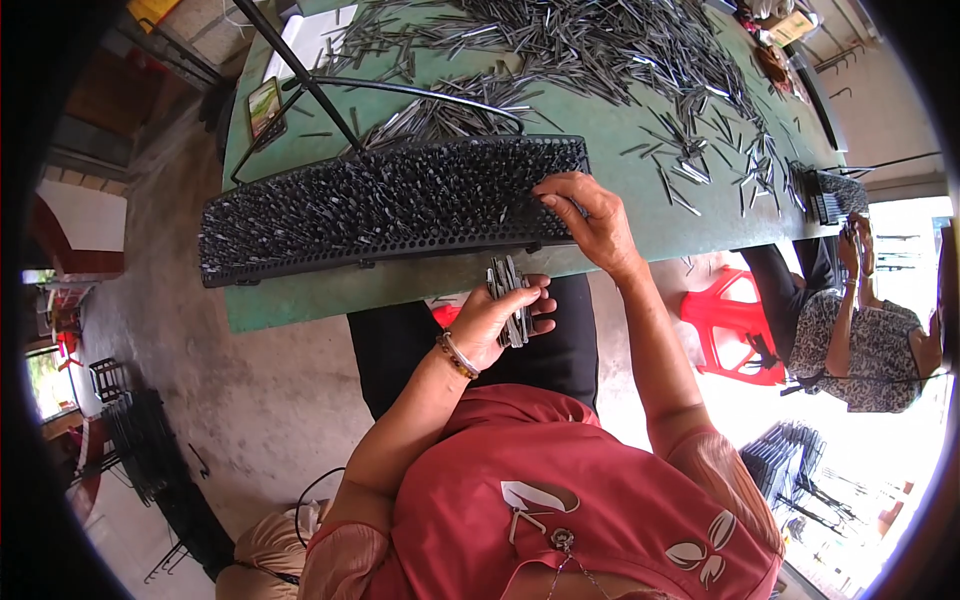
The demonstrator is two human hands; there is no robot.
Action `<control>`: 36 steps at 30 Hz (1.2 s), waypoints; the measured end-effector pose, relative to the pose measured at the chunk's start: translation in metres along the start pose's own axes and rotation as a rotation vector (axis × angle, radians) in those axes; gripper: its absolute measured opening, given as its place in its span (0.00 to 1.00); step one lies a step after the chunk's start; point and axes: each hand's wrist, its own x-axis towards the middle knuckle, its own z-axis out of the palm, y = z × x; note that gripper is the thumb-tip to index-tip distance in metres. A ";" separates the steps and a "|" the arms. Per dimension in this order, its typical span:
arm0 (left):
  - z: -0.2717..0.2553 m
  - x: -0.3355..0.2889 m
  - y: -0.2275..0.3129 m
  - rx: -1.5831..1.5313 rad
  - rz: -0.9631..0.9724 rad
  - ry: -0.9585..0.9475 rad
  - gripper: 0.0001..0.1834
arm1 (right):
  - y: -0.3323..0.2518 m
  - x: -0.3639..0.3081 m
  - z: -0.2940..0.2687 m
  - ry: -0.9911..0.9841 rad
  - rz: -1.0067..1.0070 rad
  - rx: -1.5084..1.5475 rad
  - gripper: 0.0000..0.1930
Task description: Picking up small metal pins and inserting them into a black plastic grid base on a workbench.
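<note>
A bundle of thin, dark metal strips point(508, 290) lies in my left hand point(482, 325), its thumb pressed across them, just in front of the table's near edge. My right hand point(598, 218) is at the right end of a long black perforated rack point(345, 251). Thumb and forefinger are pinched together there; whatever lies between them is too small to make out. Upright dark strips point(380, 195) crowd the rack densely from end to end. The rack rests along the near side of the green table point(275, 308), with black rods rising behind it.
Loose strips point(610, 45) are heaped across the far part of the table. A phone-like object point(264, 108) lies at its left side. At right, a person point(860, 340) works at another rack point(840, 190) near a red plastic stool point(725, 325). Black racks point(150, 450) stand on the left floor.
</note>
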 end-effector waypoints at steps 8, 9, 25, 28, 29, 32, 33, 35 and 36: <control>0.000 0.000 0.001 0.021 -0.004 -0.013 0.12 | 0.001 -0.006 0.007 0.026 0.121 0.125 0.05; 0.000 -0.001 0.001 0.023 0.001 -0.005 0.12 | 0.001 -0.008 0.008 0.035 0.175 0.153 0.05; -0.003 -0.001 0.001 0.045 0.022 -0.037 0.16 | -0.022 -0.006 0.009 0.145 0.047 -0.137 0.08; -0.002 -0.003 0.006 0.049 0.067 -0.086 0.14 | -0.037 -0.013 0.002 -0.090 0.358 0.155 0.08; -0.001 -0.004 0.007 0.046 0.094 -0.096 0.13 | -0.040 -0.015 0.003 -0.090 0.358 0.156 0.08; 0.003 -0.004 0.010 0.050 0.123 -0.120 0.13 | -0.043 -0.023 0.006 -0.276 0.514 0.294 0.11; 0.004 -0.004 0.011 0.056 0.125 -0.129 0.13 | -0.042 -0.025 0.006 -0.274 0.515 0.291 0.11; 0.004 -0.005 0.009 0.046 0.129 -0.107 0.13 | -0.041 -0.028 0.006 -0.241 0.653 0.451 0.11; 0.003 -0.005 0.008 0.035 0.133 -0.085 0.13 | -0.039 -0.029 0.008 -0.241 0.653 0.452 0.11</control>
